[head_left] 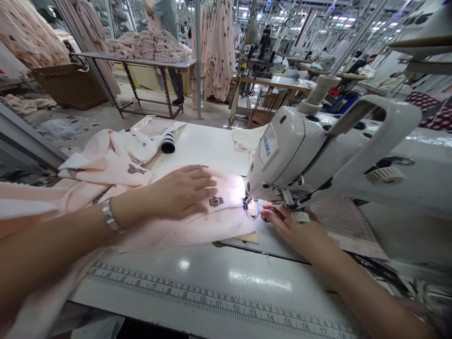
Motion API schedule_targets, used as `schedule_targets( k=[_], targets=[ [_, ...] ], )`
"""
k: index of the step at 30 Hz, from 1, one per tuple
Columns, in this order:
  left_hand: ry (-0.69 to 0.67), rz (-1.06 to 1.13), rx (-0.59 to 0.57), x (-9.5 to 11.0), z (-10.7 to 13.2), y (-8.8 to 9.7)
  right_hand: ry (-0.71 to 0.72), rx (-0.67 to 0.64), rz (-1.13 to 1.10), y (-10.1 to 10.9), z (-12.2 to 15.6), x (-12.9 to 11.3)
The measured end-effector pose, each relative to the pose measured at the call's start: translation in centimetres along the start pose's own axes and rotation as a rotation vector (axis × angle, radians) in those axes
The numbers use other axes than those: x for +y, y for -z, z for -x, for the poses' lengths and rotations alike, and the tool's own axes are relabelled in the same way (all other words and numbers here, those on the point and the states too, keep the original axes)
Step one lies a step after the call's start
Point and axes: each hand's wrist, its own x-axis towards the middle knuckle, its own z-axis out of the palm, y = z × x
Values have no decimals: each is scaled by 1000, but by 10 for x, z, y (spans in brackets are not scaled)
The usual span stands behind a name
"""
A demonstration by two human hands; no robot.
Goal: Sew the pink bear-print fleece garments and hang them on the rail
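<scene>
My left hand lies flat with fingers stretched out on a pale pink fabric piece printed with small bear motifs. The fabric reaches under the lit needle area of a white sewing machine. To the right of the presser foot, my right hand has its fingers drawn together beside the needle; whatever they hold, if anything, is too small to make out. A thin dark loop shows near those fingertips. More of the pink fabric is bunched to the left of my left hand.
A striped dark cone lies at the table's back left. A printed ruler strip runs along the front edge. Beyond stand a table with stacked pink fabric, a cardboard box, hanging garments and a person.
</scene>
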Motion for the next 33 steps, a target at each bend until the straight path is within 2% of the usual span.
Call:
schedule_targets(
  k=[1,2,3,4,6,8,9,10,11,13,15,17,18,20,21,23,26,29,33],
  targets=[
    [60,1,-29,14,17,-4,-33,-16,-16,4,2,-6],
    [218,5,-21,34,33,-10,-65,-36,-36,6,4,-12],
    [334,22,10,58,46,-16,-89,-58,-59,8,6,-18],
    [379,60,35,83,55,-21,-103,-79,-82,8,7,-23],
    [348,194,-7,124,56,-24,-115,-115,-133,6,8,-32],
    [213,380,-18,138,36,-17,-113,-144,-188,3,7,-32],
    [180,436,8,134,21,-13,-113,-153,-211,3,6,-30],
    [255,440,62,124,6,-10,-120,-151,-226,4,5,-25],
    [241,403,116,110,-9,-9,-135,-138,-232,7,5,-19],
    [163,252,187,83,-30,-16,-184,-76,-221,17,6,-8],
    [119,165,190,66,-38,-28,-228,6,-204,29,12,-6],
    [131,157,163,63,-37,-36,-250,94,-333,36,21,-20],
    [140,162,153,64,-35,-38,-246,133,-465,36,26,-31],
    [149,170,140,69,-31,-37,-197,129,-660,29,36,-55],
    [151,172,137,71,-30,-36,-137,88,-636,22,40,-65],
    [150,176,133,73,-30,-33,11,4,-400,8,46,-74],
    [155,161,132,71,-30,-31,174,-68,-67,-5,53,-65],
    [157,124,131,69,-31,-33,229,-110,47,-3,56,-51],
    [140,101,147,66,-32,-35,229,-130,112,2,55,-47]
  ],
)
